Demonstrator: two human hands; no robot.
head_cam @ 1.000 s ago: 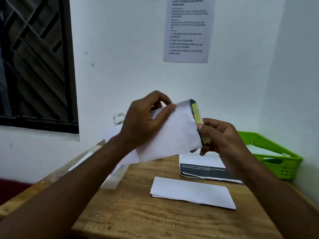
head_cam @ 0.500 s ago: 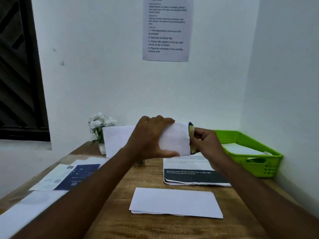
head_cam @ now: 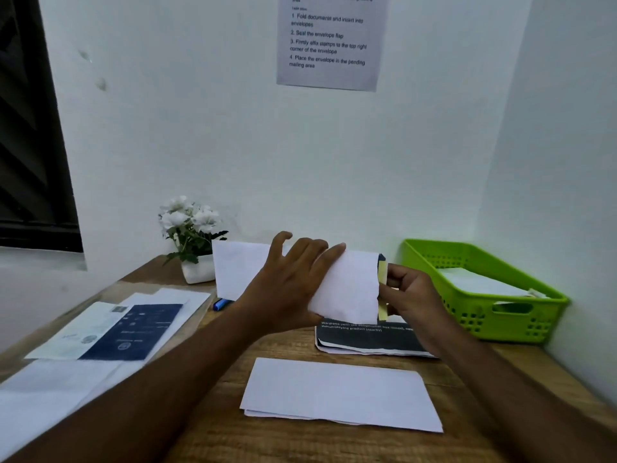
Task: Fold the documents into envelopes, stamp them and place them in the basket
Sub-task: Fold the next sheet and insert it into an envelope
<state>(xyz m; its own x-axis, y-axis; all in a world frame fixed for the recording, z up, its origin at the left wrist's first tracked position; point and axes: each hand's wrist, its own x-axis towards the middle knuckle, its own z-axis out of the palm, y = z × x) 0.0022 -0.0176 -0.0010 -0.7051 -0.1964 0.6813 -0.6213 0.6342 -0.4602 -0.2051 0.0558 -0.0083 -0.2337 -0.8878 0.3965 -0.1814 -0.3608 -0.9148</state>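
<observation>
Envelope (head_cam: pixel 349 290) in left grip (head_cam: pixel 288 289) (right grip (head_cam: pixel 409 295): document (head_cam: pixel 383 274))

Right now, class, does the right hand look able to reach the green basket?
Probably yes: the right hand sits just beside the green basket, nothing between them, its top open. Its fingers pinch the folded document entering the envelope, so it isn't free.

envelope (head_cam: pixel 350 285): middle behind left hand (head_cam: pixel 290 285) | wall notice (head_cam: pixel 329 45): top cut off
</observation>
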